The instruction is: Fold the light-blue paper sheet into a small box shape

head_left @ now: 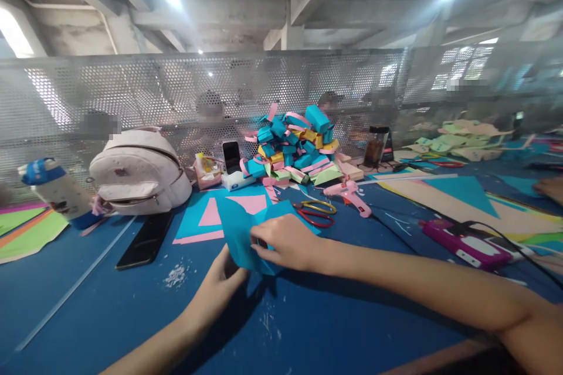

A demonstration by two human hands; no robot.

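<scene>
A folded sheet of blue paper stands raised above the table, its two sides bent up and apart. My left hand grips its lower left edge, the fingertips partly hidden behind the sheet. My right hand lies over the right side of the paper with its thumb and forefinger curled together in a pinch on it. Behind the sheet are flat pink paper pieces on a blue sheet. Scissors with yellow and red handles lie just beyond my right hand.
A pink glue gun with a black cord lies to the right. Behind stands a heap of folded paper pieces. At left are a white backpack, a black phone and a bottle. A purple device and another person's hand are at right.
</scene>
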